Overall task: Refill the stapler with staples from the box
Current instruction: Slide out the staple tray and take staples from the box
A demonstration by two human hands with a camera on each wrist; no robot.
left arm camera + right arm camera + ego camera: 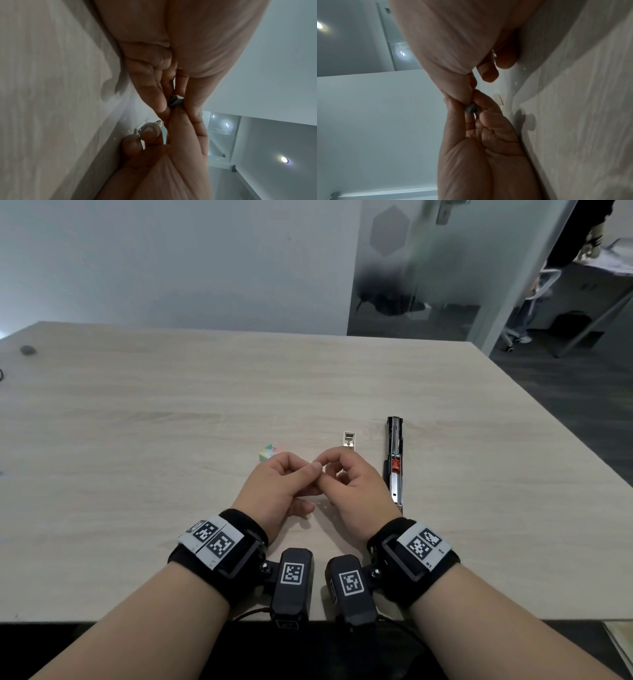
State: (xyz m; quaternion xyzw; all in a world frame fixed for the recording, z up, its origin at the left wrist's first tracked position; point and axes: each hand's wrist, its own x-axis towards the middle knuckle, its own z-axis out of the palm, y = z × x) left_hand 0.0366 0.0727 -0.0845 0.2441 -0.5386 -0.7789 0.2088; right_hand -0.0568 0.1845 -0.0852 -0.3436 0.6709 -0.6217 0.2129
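Observation:
My left hand (308, 472) and right hand (329, 466) meet fingertip to fingertip just above the light wood table (171, 412). Between them is a short grey strip of staples (174, 100), also visible as the strip of staples (471, 108). My left hand (169, 108) pinches it with thumb and finger, and my right hand (471, 93) pinches its other end. The black stapler (394, 440) lies flat to the right of my right hand, opened out, its silver channel and orange pusher showing. A small colourful staple box (268, 454) sits beyond my left hand. A small beige tray (349, 438) lies beyond my right hand.
A small dark object (27, 350) lies far back on the left. The table's right edge (548, 412) runs diagonally close to the stapler. Beyond are a glass partition (428, 268) and a person (582, 237) at the far right.

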